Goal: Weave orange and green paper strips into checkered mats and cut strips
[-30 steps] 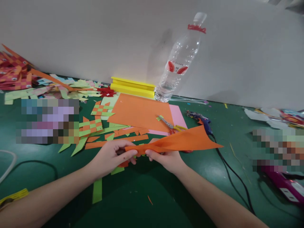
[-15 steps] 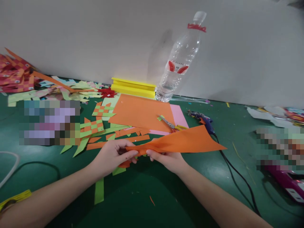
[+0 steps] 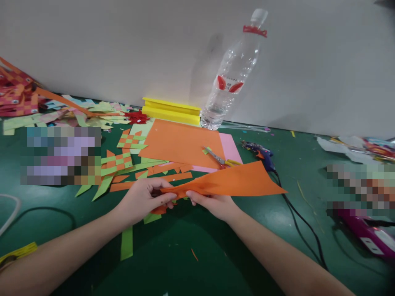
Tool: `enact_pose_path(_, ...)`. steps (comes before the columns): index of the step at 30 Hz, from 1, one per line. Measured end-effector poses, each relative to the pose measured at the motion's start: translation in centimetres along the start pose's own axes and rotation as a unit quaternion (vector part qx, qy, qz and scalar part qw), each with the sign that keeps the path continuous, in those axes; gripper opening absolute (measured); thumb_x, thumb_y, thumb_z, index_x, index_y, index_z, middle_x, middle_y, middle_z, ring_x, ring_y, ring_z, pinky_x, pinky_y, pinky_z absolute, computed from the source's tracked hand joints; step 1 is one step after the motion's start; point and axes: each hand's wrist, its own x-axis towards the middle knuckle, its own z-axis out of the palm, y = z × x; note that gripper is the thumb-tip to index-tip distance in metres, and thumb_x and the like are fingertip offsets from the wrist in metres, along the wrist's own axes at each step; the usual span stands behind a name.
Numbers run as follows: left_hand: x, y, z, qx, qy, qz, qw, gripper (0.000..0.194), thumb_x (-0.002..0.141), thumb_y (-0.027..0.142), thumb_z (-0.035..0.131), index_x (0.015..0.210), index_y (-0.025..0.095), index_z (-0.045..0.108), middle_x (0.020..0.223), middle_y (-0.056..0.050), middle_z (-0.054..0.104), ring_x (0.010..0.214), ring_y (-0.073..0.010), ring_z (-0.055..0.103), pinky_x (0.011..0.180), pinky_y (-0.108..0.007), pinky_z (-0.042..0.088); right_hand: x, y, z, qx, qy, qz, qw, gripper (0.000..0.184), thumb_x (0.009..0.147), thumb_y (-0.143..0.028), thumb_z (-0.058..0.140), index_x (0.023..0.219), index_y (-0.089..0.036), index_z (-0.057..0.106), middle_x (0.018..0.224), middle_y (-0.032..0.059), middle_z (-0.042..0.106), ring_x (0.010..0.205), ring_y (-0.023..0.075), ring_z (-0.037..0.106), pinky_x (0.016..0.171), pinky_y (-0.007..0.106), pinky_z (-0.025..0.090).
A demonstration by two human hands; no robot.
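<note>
Orange paper (image 3: pixel 240 181), drawn narrow at its left end and flaring toward the right, spans my two hands over the near middle of a green table (image 3: pixel 197 267). At far left, red-and-orange woven pieces (image 3: pixel 18 94) lie heaped by the pale wall (image 3: pixel 123 49), with pastel scraps (image 3: pixel 80 117) beside them; a pixelated patch in front hides its contents. Next come green-and-orange woven pieces (image 3: pixel 119 162), spread among loose strips. My left hand (image 3: pixel 145 197) holds the narrow end in a close pinch, thumb in front. A folded yellow piece (image 3: pixel 173 113) sits along the wall, behind a flat orange sheet (image 3: pixel 182 142) that partly covers pink paper (image 3: pixel 231 148). My right hand (image 3: pixel 212 201) grips just beside the left, thumb on the near face, fingers mostly hidden beneath. Beyond, scissors (image 3: pixel 215 156) rest on the flat sheets, and a clear bottle (image 3: pixel 230 82) with a red band stands near the wall. To the right lies a blue glue gun (image 3: pixel 267 158), its black cord (image 3: pixel 304 222) trailing toward me; a purple device (image 3: pixel 361 230) sits at far right, partly pixelated.
</note>
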Motion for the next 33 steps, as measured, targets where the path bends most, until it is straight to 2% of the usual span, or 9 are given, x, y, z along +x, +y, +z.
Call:
enact_pose_path(13,0.2,0.2,-0.2,0.007,-0.008,-0.03,0.999,0.013,0.074,0.036,0.072,0.07,0.023,0.073,0.063,-0.004,0.075,0.061,-0.0205,0.073,0.058,-0.026,0.06,0.2,-0.2,0.1,-0.003,0.022,-0.022,1.0,0.035,0.081,-0.04,0.066,0.052,-0.023,0.055,0.05,-0.004,0.055,0.046,0.0091,0.05,0.048,0.021,0.049)
enact_pose_path(18,0.4,-0.4,-0.4,0.018,-0.016,-0.017,1.0,0.013,0.076,0.036,0.071,0.076,0.023,0.072,0.067,-0.004,0.075,0.065,-0.0199,0.074,0.059,-0.024,0.059,0.3,0.0,0.1,0.002,0.031,-0.001,1.0,0.033,0.079,-0.039,0.068,0.053,-0.023,0.057,0.048,-0.0039,0.056,0.044,0.0092,0.049,0.044,0.022,0.047)
enact_pose_path(24,0.4,0.0,-0.2,0.044,-0.035,0.005,0.998,0.017,0.079,0.037,0.068,0.078,0.02,0.071,0.076,-0.005,0.075,0.061,-0.0169,0.072,0.058,-0.025,0.058,0.6,0.3,0.1,0.027,0.016,0.013,0.999,0.031,0.08,-0.039,0.067,0.055,-0.022,0.058,0.051,-0.0025,0.058,0.05,0.0116,0.056,0.052,0.026,0.052)
enact_pose_path(29,0.4,0.0,0.0,0.068,-0.025,0.015,0.997,0.018,0.079,0.037,0.068,0.074,0.02,0.07,0.069,-0.004,0.073,0.057,-0.0156,0.069,0.053,-0.022,0.056,0.5,0.3,0.4,0.052,0.019,0.001,0.998,0.028,0.078,-0.039,0.069,0.059,-0.022,0.058,0.051,-0.0034,0.057,0.048,0.0107,0.054,0.049,0.025,0.051)
enact_pose_path(33,-0.2,0.7,0.2,0.109,0.011,0.033,0.993,0.02,0.079,0.039,0.067,0.074,0.019,0.069,0.059,-0.001,0.068,0.051,-0.0146,0.066,0.047,-0.02,0.051,0.6,-0.4,1.2,0.099,0.074,-0.026,0.992,0.018,0.072,-0.037,0.072,0.069,-0.022,0.061,0.065,-0.0003,0.066,0.057,0.013,0.061,0.055,0.028,0.055)
